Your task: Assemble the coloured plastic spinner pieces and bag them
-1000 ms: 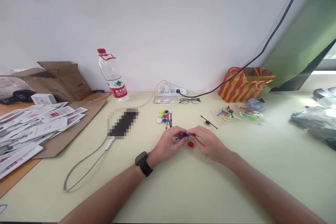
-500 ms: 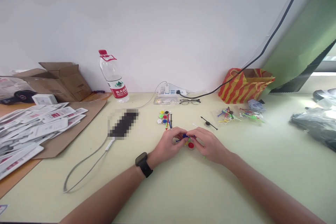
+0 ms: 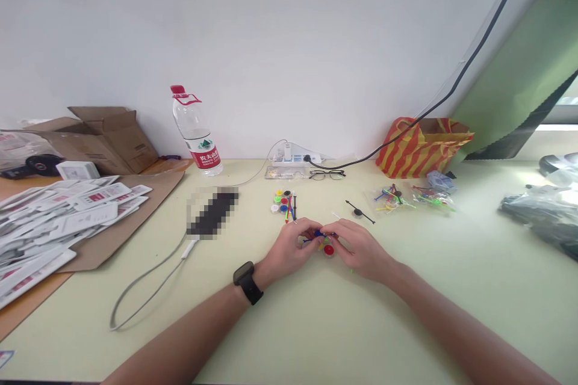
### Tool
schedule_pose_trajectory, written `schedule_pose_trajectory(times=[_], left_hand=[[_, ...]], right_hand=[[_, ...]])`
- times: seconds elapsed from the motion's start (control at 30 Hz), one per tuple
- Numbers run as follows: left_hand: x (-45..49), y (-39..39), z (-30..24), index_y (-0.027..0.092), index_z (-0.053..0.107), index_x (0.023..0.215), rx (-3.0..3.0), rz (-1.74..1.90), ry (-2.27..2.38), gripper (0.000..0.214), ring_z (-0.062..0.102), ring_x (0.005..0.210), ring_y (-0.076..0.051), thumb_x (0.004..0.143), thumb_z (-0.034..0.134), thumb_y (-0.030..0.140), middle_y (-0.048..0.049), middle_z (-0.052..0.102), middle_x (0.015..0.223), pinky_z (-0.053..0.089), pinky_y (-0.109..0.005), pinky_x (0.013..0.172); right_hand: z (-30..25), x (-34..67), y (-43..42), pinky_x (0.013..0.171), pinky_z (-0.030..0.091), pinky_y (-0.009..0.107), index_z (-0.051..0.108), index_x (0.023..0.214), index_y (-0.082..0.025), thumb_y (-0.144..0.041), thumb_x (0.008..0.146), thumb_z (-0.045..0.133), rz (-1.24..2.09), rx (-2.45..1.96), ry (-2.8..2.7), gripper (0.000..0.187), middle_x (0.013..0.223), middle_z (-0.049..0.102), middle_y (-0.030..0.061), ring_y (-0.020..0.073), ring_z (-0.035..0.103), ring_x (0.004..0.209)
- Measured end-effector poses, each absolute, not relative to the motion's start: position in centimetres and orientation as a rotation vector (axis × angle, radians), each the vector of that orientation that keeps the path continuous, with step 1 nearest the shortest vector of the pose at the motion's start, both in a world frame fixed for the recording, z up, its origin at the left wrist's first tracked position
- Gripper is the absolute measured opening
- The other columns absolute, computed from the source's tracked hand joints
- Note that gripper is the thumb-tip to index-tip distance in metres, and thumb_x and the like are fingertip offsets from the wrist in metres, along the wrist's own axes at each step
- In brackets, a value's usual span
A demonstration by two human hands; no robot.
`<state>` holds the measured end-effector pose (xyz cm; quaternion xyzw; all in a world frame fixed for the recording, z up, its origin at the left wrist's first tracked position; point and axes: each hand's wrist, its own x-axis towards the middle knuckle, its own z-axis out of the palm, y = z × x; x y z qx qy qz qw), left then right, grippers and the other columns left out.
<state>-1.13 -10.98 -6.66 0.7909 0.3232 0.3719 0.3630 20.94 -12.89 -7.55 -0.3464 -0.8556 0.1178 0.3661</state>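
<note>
My left hand [image 3: 293, 246] and my right hand [image 3: 359, 248] meet over the table, both with fingers closed in a pinch. Between their fingertips is a small blue plastic piece [image 3: 318, 233], mostly hidden by the fingers. A thin blue arm [image 3: 307, 240] shows beside the left thumb. Just below the fingertips lies a round red disc [image 3: 329, 250], with bits of yellow and green partly covered by the hands. Beyond my right hand rests a black arrow-ended stick with a round black disc [image 3: 357, 212] at its middle.
Several coloured discs [image 3: 277, 200] lie beside coloured sticks [image 3: 294, 207]. Bagged pieces [image 3: 392, 197] lie at the right, near a striped bag [image 3: 419, 147]. Eyeglasses [image 3: 327, 174], a power strip [image 3: 295, 158], a water bottle [image 3: 201, 138] and a cable [image 3: 149, 280] are around.
</note>
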Motion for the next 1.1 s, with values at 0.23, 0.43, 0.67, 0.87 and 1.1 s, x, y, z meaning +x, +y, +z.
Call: schedule_pose_trajectory(times=[0.23, 0.43, 0.67, 0.87, 1.1], left_hand=[[-1.04, -11.04, -6.53, 0.019, 0.073, 0.108, 2.05, 0.942, 0.836, 0.017, 0.07, 0.089, -0.019, 0.096, 0.064, 0.027, -0.0077, 0.076, 0.098, 0.057, -0.029, 0.075], [-1.01, -11.07, -6.37, 0.019, 0.073, 0.105, 2.06, 0.949, 0.842, 0.016, 0.069, 0.086, -0.019, 0.097, 0.063, 0.028, -0.0073, 0.075, 0.095, 0.056, -0.028, 0.073], [-1.02, -11.15, -6.34, 0.019, 0.073, 0.106, 2.078, 0.919, 0.856, 0.016, 0.069, 0.088, -0.019, 0.098, 0.061, 0.028, -0.0072, 0.075, 0.098, 0.054, -0.028, 0.073], [-1.04, -11.15, -6.31, 0.02, 0.073, 0.106, 2.098, 0.914, 0.849, 0.017, 0.068, 0.089, -0.019, 0.099, 0.06, 0.028, -0.0073, 0.075, 0.099, 0.053, -0.028, 0.073], [-1.06, -10.98, -6.61, 0.019, 0.073, 0.108, 2.088, 0.92, 0.852, 0.015, 0.068, 0.089, -0.019, 0.098, 0.062, 0.025, -0.0068, 0.075, 0.098, 0.053, -0.027, 0.073]], right_hand=[[-7.48, 20.86, -12.94, 0.084, 0.057, 0.042, 0.062, 0.119, -0.026, -0.008, 0.099, 0.049, 0.304, -0.882, -2.183, 0.029, 0.102, 0.076, 0.0051, 0.0232, 0.07, 0.092], [-7.49, 20.84, -12.9, 0.085, 0.057, 0.043, 0.062, 0.12, -0.026, -0.009, 0.1, 0.048, 0.31, -0.874, -2.179, 0.03, 0.103, 0.076, 0.0054, 0.0234, 0.07, 0.092], [-7.36, 20.8, -12.91, 0.083, 0.057, 0.042, 0.062, 0.12, -0.026, -0.009, 0.1, 0.048, 0.329, -0.867, -2.166, 0.03, 0.102, 0.075, 0.0052, 0.023, 0.07, 0.092], [-7.35, 20.79, -12.92, 0.085, 0.056, 0.043, 0.062, 0.119, -0.026, -0.01, 0.101, 0.048, 0.326, -0.862, -2.159, 0.028, 0.1, 0.075, 0.0052, 0.023, 0.069, 0.091], [-7.29, 20.81, -12.93, 0.082, 0.056, 0.041, 0.063, 0.118, -0.025, -0.009, 0.1, 0.048, 0.33, -0.88, -2.172, 0.028, 0.101, 0.075, 0.0058, 0.023, 0.069, 0.091]])
